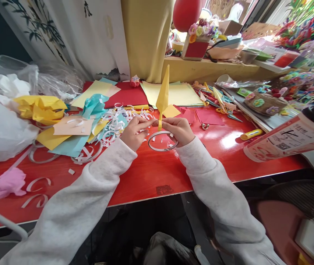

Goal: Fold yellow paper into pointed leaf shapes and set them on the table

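A folded yellow paper piece [163, 96] stands upright with its pointed tip up, its narrow lower end between my two hands. My right hand [179, 129] pinches this lower end from the right. From the left, the fingertips of my left hand [136, 133] meet it, pressed together; whether they grip the paper is hard to see. A roll of double-sided tape [162, 149], seen as a thin ring, hangs just below the fingers, by my right hand. White curled paper strips [112, 127] lie beyond my left hand.
The red table [145, 184] holds yellow, blue and red paper sheets. Yellow crumpled paper [42, 108] and a plastic bag [2, 125] sit left. At the right are a large cup [289, 138], a yellow marker [251, 134] and scissors [224, 110]. Pink crumpled paper [9, 183] lies front left.
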